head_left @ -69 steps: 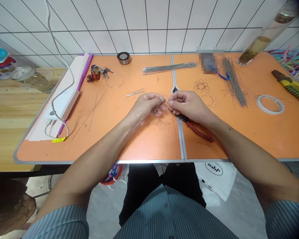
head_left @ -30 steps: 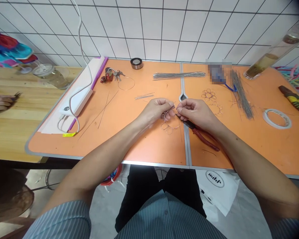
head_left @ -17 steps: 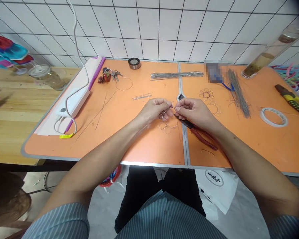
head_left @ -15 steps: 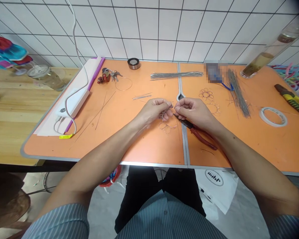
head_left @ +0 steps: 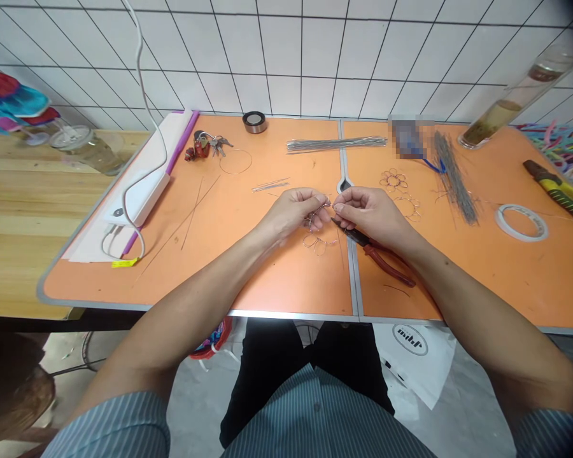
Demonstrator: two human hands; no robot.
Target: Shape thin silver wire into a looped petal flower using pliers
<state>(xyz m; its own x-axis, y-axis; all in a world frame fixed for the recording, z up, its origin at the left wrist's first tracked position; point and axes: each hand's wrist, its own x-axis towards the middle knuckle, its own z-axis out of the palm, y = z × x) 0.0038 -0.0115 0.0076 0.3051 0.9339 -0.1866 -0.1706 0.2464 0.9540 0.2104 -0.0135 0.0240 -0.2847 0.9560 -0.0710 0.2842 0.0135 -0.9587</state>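
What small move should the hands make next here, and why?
Probably the right hand should release the bent wire piece and take up the red-handled pliers: their black nose lies just beneath its fingers, and the left hand already pinches the wire steady, so pliers could grip that small end harder than bare fingertips.

- Bright, even light is falling on the table from above.
- Soft, faint shadows are lying under the left hand and right hand.
- Glare is catching the metal edge.
- The wide lens is bending the wall tiles toward the edges.
- Darkness is creeping into the top right corner.
- A pixelated patch is hiding detail.
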